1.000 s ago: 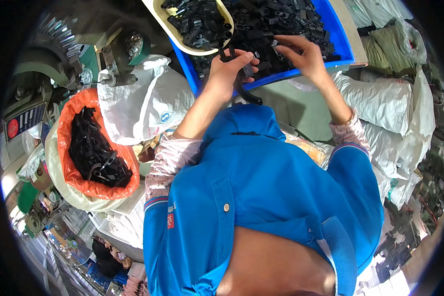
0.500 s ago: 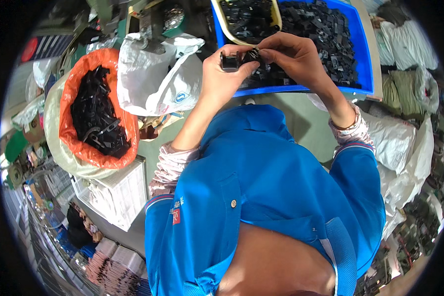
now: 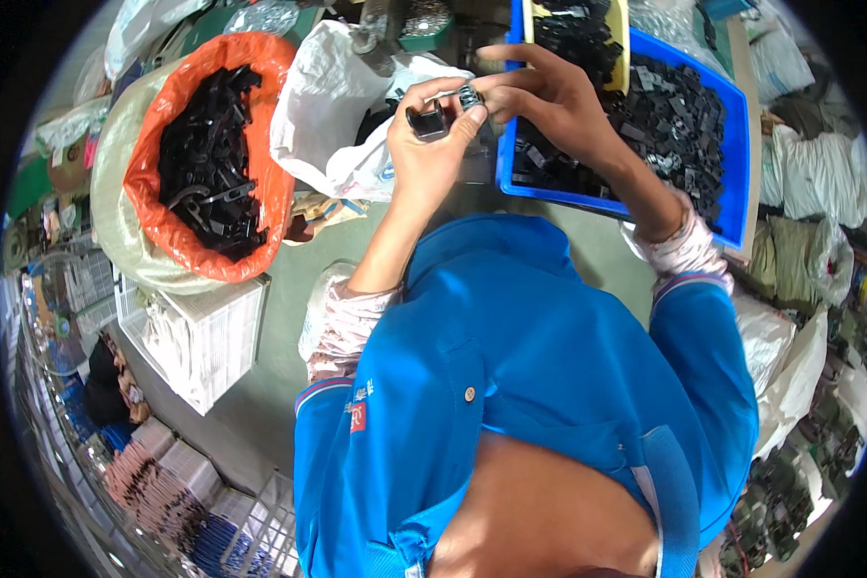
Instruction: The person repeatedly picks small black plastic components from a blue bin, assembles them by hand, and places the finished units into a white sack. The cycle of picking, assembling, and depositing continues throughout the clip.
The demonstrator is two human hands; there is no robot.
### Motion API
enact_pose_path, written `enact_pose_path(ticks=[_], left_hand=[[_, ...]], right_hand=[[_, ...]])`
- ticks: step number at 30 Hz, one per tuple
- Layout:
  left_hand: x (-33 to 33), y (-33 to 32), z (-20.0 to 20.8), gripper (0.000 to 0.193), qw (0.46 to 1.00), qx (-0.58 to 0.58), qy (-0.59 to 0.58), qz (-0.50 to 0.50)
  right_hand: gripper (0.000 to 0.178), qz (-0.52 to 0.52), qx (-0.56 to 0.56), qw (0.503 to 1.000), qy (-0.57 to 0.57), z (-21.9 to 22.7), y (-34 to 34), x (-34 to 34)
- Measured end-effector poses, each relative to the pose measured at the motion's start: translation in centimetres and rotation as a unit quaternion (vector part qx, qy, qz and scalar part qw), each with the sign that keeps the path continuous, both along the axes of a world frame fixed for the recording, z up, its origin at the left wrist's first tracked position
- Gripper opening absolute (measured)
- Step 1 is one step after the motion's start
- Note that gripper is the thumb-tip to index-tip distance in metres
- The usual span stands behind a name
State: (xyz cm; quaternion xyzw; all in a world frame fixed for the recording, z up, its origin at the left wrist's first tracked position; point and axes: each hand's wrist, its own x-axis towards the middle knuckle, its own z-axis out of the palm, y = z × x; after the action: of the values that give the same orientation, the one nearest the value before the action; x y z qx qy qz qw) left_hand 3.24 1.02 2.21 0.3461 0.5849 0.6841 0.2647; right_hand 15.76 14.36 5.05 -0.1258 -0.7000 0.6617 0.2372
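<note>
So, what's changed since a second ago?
The left hand and right hand shifted leftward relative to the blue rectangular plastic tray, toward the open white plastic sack. A small ribbed silvery piece, apparently the one the right hand held earlier, is now at the left hand. The left hand still holds a black part; the tray still holds black pieces.

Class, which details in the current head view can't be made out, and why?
All in the head view:
Black part: partly hidden by the left hand.
Small metal piece at its fingertips: too small to identify.
Yellow tray: far end cut off by the top edge.
White bag: contents mostly hidden by its sides.
</note>
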Motion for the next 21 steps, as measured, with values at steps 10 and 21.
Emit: enact_pose_path(ticks=[10,21], left_hand=[[-4.3,-1.4,-1.1,0.007,0.989,0.003,0.148,0.000],[-4.9,-1.2,-1.0,0.012,0.996,-0.063,-0.048,-0.043]], right_hand=[[0.031,-0.054,-0.279,0.958,-0.031,-3.9,-3.3,-0.9],[0.030,-0.069,-0.114,0.991,-0.032,-4.8,-2.5,-1.6]])
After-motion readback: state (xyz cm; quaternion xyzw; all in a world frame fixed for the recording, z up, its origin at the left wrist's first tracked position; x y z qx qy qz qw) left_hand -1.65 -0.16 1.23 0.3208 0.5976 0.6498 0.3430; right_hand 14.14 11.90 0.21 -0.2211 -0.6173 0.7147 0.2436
